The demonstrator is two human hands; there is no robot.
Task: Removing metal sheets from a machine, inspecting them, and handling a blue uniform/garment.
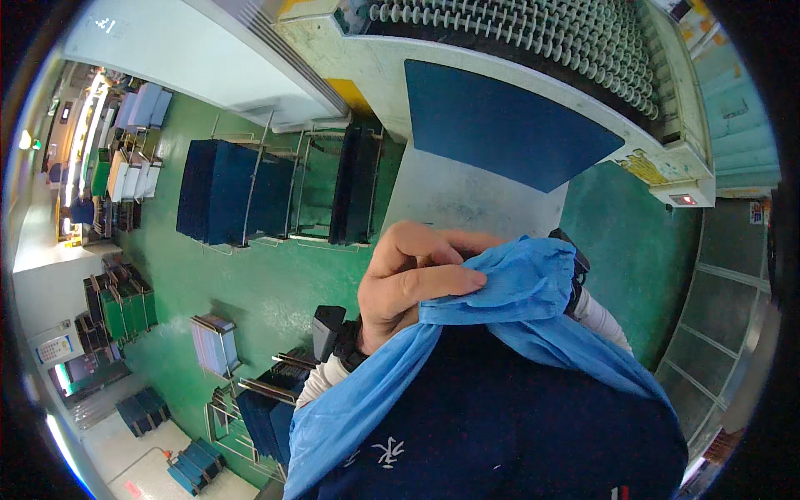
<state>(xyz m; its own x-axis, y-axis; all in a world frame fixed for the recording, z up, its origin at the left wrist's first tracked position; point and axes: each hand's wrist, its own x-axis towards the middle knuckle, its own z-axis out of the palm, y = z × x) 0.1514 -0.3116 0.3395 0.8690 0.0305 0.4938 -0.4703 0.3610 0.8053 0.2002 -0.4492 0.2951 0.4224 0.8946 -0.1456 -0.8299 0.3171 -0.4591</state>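
Note:
In front of my chest, my left hand (396, 283) is closed, thumb and fingers pinching the gathered edge of a thin light-blue cloth (517, 283). Long folds of this cloth run down both sides of my dark navy shirt (500, 408). My right hand is mostly hidden behind the bunched cloth, so its grip does not show. A black strapped device (332, 333) sits at my left wrist, and another dark device (577, 265) at my right wrist. White sleeves show on both forearms.
Ahead stands a machine with rows of white rollers (533, 42), a dark blue panel (508, 121) at its front. Metal racks of dark panels (237, 192) stand on the green floor (275, 292) to the left. A grey framed partition (725, 292) is on the right.

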